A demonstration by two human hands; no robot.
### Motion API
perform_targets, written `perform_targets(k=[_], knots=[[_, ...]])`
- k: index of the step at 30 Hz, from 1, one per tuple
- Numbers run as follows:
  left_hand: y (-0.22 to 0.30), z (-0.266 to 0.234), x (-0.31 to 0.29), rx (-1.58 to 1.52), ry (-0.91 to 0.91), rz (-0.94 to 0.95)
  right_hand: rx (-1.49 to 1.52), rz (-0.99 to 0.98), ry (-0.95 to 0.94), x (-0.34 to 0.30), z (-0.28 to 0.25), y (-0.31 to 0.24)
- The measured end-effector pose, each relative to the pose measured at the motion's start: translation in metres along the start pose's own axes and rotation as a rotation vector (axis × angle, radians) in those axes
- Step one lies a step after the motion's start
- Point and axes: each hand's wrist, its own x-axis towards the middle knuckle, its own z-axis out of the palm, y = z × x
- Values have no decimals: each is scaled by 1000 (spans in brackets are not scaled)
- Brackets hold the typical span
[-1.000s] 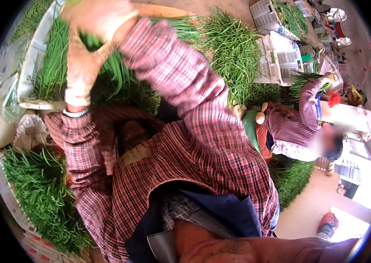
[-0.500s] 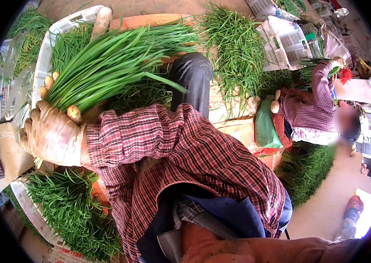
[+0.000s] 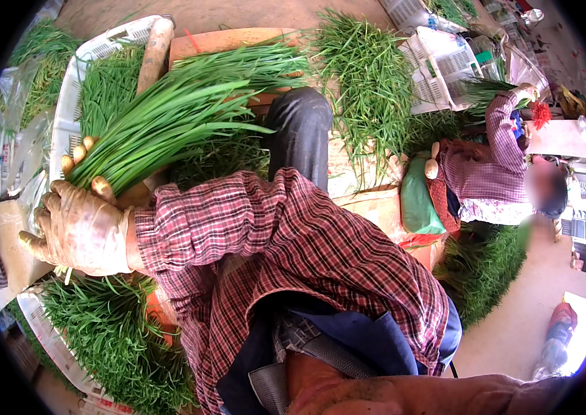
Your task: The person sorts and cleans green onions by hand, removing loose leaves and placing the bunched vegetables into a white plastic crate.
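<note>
A bunch of garlic chives [image 3: 161, 128] slants from lower left to upper right, its long leaves fanning over my bent knee [image 3: 300, 131]. My left hand [image 3: 79, 153] grips it from beneath; only light fingertips and what looks like its thumb show around the stems. Across the lower stems lies my right hand [image 3: 89, 228] in a thin, stained glove. Most of its fingers curl over the stems, while one digit sticks out to the left. A few pale stem ends show below that hand. My right forearm hides the left arm and palm.
White plastic crates [image 3: 64, 121] with greens stand at left. Loose chives [image 3: 369, 90] lie beyond my knee, and a green heap [image 3: 116, 346] sits lower left. At right, a co-worker [image 3: 483, 169] holds greens beside a green sack [image 3: 421, 197].
The bunch's leaves have swung slightly left and down. My right hand has shifted a little downward, and one digit now stretches out to the left. The co-worker's raised hand moved slightly.
</note>
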Motion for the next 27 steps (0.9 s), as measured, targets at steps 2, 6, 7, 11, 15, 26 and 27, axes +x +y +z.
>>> perform_targets(k=[2, 6, 7, 11, 15, 26, 27], knots=[[0, -4, -1, -22, 12, -5, 482, -141, 178, -9, 8, 27], [-1, 2, 0, -80, 3, -22, 1644, -186, 546, -33, 26, 88], [-1, 0, -1, -88, 8, -23, 1657, -170, 665, -33, 28, 86], [6, -11, -6, -152, 51, -24, 1753, -64, 822, -40, 35, 87], [-3, 1, -11, -329, 22, -46, 1774, -80, 684, -64, 107, 114], [-10, 20, -46, -644, 24, -256, 1394, 92, 371, -105, 161, 41], [-17, 21, -49, -700, 23, -270, 1387, 113, 408, -103, 167, 36]])
